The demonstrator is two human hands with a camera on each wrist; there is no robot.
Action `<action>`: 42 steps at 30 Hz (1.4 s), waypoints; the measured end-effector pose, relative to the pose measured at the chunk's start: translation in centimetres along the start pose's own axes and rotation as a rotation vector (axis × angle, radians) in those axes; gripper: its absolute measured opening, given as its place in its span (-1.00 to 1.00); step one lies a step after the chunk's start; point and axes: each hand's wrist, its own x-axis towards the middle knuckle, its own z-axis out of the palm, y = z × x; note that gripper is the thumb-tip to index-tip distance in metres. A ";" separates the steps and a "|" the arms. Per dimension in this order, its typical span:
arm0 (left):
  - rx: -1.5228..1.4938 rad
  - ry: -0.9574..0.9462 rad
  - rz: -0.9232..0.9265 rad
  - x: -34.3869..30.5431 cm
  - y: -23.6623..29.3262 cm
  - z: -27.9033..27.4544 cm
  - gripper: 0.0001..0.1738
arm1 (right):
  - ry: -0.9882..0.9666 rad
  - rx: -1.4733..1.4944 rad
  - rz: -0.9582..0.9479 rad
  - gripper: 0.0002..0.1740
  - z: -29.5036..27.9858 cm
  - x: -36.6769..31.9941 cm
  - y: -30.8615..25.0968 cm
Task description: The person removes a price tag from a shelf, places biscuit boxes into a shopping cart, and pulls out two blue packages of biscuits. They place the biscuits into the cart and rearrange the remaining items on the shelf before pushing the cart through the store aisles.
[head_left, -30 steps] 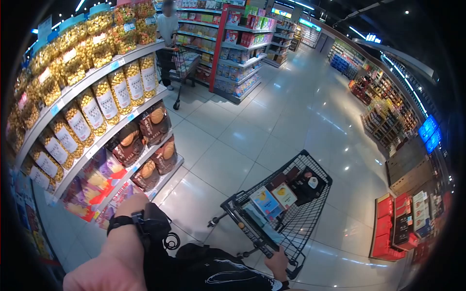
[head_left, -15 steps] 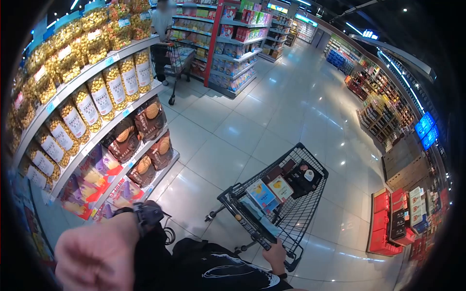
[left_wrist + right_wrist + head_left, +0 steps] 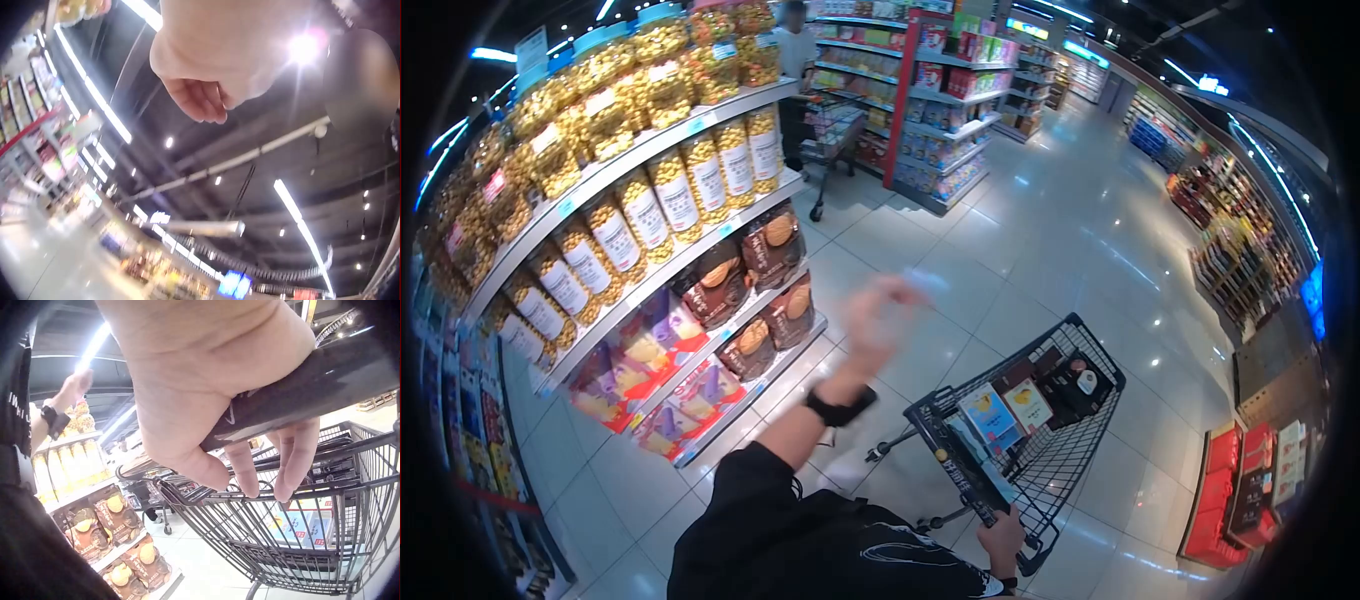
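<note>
My right hand (image 3: 1002, 543) grips the handle (image 3: 300, 387) of a black wire shopping cart (image 3: 1090, 440). In the right wrist view the fingers wrap under the bar. Inside the cart are a blue-and-white box (image 3: 988, 413), a white box with a yellow picture (image 3: 1028, 405) and a black package (image 3: 1080, 385). My left hand (image 3: 885, 315) is raised in the air, blurred, between the shelf and the cart. In the left wrist view that hand (image 3: 206, 69) has loosely curled fingers with nothing in them. A dark band circles the left wrist.
On the left a shelf (image 3: 630, 285) carries jars of golden sweets (image 3: 670, 195) and brown cookie bags (image 3: 775, 245). Beyond it a person (image 3: 795, 50) stands with another cart (image 3: 830, 130). Red boxes (image 3: 1222, 480) are stacked at right; tiled floor (image 3: 960, 260) runs ahead.
My left hand has swung from the lower left of the head view up and right, away from my body. The head view has turned left; my right hand stays on the cart handle.
</note>
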 end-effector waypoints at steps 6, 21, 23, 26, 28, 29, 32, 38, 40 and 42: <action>0.359 -1.122 -0.154 -17.5 -9.9 7.0 -0.83 | 0.025 -0.021 0.021 -0.67 0.3 0.2 0.0; 0.586 -1.508 -0.313 -19.7 -11.7 8.2 -0.74 | -0.026 -0.099 0.137 -0.73 1.1 1.2 0.0; 0.631 -1.557 -0.344 -19.8 -11.2 8.2 -0.73 | 0.013 -0.066 0.056 -0.76 1.3 0.8 0.6; 0.621 -1.589 -0.358 -21.3 -12.0 8.0 -0.72 | 0.042 -0.064 0.071 -0.75 0.8 -0.2 -0.2; 0.557 -1.572 -0.420 -19.6 -9.7 7.1 -0.74 | 0.049 -0.054 0.090 -0.76 0.7 -0.6 -0.3; 0.520 -1.597 -0.469 -18.9 -9.3 6.8 -0.77 | 0.050 -0.047 0.077 -0.77 0.9 -0.8 -0.5; 0.533 -1.579 -0.441 -19.8 -9.6 6.0 -0.76 | 0.041 -0.044 0.064 -0.79 1.4 -1.4 -0.5; 0.554 -1.421 -0.421 -19.7 -9.5 4.8 -0.70 | 0.040 -0.058 0.043 -0.72 1.8 -1.5 -1.3; 0.530 -1.405 -0.428 -19.5 -9.7 4.8 -0.70 | 0.056 -0.052 0.048 -0.72 1.8 -1.3 -1.4; 0.529 -1.389 -0.433 -19.3 -10.2 4.9 -0.71 | 0.070 -0.029 0.039 -0.71 1.8 -0.8 -1.6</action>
